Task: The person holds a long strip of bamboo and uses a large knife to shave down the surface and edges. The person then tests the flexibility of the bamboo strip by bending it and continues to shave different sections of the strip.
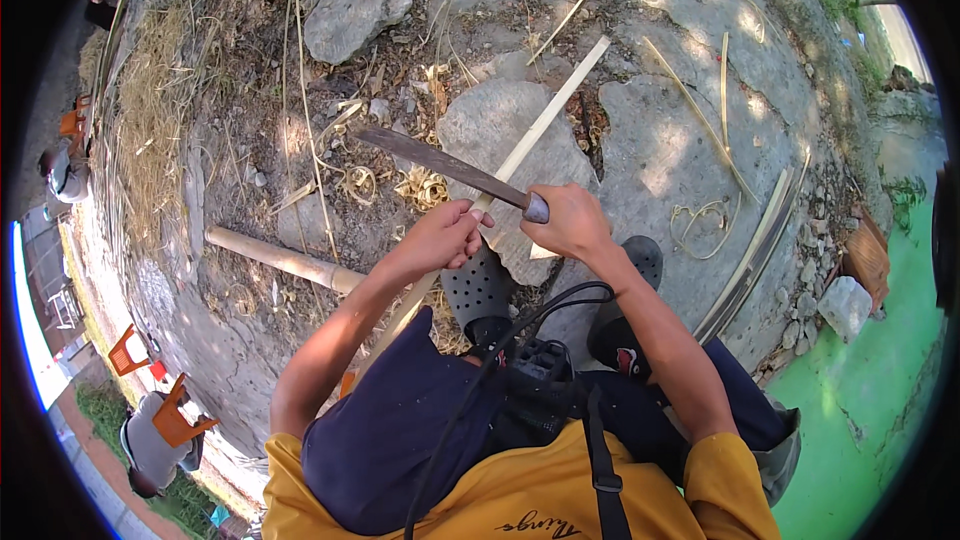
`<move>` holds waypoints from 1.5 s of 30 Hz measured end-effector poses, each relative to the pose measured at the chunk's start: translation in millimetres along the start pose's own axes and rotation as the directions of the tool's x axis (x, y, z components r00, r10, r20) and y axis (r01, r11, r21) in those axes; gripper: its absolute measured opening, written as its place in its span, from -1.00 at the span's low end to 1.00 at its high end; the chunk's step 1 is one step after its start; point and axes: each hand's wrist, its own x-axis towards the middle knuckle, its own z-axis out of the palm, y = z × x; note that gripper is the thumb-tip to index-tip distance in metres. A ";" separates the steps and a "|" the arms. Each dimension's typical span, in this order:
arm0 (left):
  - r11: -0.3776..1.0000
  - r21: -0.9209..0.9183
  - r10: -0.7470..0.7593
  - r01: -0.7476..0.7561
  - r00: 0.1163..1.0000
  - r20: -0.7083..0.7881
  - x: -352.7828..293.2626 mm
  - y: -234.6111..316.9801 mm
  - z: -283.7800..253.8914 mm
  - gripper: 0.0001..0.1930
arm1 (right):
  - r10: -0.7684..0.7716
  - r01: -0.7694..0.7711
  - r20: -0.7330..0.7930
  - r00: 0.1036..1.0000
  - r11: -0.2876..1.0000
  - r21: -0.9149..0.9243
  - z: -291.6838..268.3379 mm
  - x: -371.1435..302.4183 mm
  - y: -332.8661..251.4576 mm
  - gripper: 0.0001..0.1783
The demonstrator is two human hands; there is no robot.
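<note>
My right hand (572, 224) is closed round the handle of a long knife (440, 162). Its dark blade points to the far left and crosses over a pale bamboo strip (550, 115). My left hand (443, 237) grips that strip just nearer than the blade, with fingers curled round it. From the far right the strip slants down past my left hand, along my left forearm and beside my leg. Blade and strip appear to meet close to my left fingers, though the exact contact is hard to make out. Curled shavings (421, 186) lie on the ground just beyond.
A bamboo pole (285, 262) lies at the left. Split strips (755, 250) are bundled at the right, with thin strips (705, 120) on the rock beyond. A loose stone (357, 20) sits far off. Orange chairs (180, 415) and people are at the left edge.
</note>
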 end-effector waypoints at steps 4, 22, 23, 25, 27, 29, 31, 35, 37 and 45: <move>0.993 0.110 0.029 -0.030 0.999 0.015 -14.5 40.0 -12.4 -0.71 | -0.012 0.014 -0.048 0.999 0.999 0.049 -24.7 3.5 -14.3 -0.71; 0.954 0.278 0.139 -0.114 0.988 -0.071 -81.2 175.4 46.7 -0.71 | -0.157 0.320 -0.508 0.847 0.914 0.251 -81.3 -8.4 -34.7 -0.72; 0.973 0.213 0.110 -0.094 0.992 -0.062 -78.0 160.1 42.6 -0.73 | -0.164 0.318 -0.482 0.861 0.912 0.258 -69.6 -7.8 -33.8 -0.72; 0.987 0.134 0.102 -0.089 0.991 -0.088 -66.4 131.6 46.6 -0.73 | -0.126 0.311 -0.455 0.881 0.880 0.359 -55.0 -14.2 -28.0 -0.73; 0.995 0.034 0.102 -0.098 0.985 -0.142 -55.9 105.5 55.3 -0.75 | -0.140 0.291 -0.383 0.913 0.881 0.372 -36.5 -12.4 -14.8 -0.72; 0.998 -0.028 0.049 -0.054 0.985 -0.168 -42.7 86.2 60.6 -0.75 | -0.144 0.260 -0.310 0.940 0.890 0.376 -22.8 -10.4 -0.1 -0.72; 0.992 -0.126 0.001 -0.024 0.984 -0.176 -31.2 70.5 61.1 -0.74 | -0.166 0.230 -0.222 0.961 0.925 0.303 -14.3 -7.0 7.1 -0.72; 0.996 0.052 -0.047 0.065 0.953 -0.299 -14.5 47.0 61.6 -0.70 | -0.168 0.203 -0.146 0.975 0.942 0.267 -4.6 -9.6 20.5 -0.72; 0.977 0.213 0.102 -0.030 0.937 -0.334 -3.9 26.7 60.0 -0.70 | -0.161 0.173 -0.074 0.984 0.961 0.216 -6.1 -8.6 17.3 -0.73; 0.869 0.489 0.297 -0.077 0.871 -0.391 17.0 11.6 52.6 -0.72 | 0.017 0.012 -0.082 0.996 0.937 0.349 19.2 10.4 13.0 -0.74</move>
